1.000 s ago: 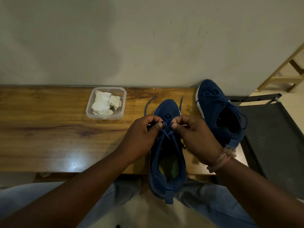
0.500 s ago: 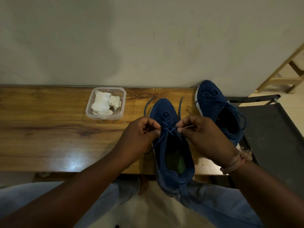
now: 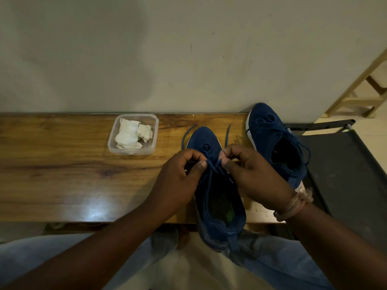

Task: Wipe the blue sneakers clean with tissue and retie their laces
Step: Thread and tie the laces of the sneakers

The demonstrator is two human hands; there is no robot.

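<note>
While the left hand (image 3: pixel 178 181) and right hand (image 3: pixel 251 176) each pinched the lace (image 3: pixel 213 166) over the near sneaker (image 3: pixel 217 206) at centre frame, the retying step was apparently underway, calling next for drawing the knot snug.

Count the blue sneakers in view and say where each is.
2. One sneaker lies on the table between both hands; the other sneaker lies at the table's right end.

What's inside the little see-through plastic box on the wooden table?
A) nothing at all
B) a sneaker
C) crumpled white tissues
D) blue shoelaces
C: the small clear plastic box on the wooden table holds crumpled white tissues, while the blue shoelaces are pinched by the left hand and the right hand over the near blue suede sneaker.
</note>
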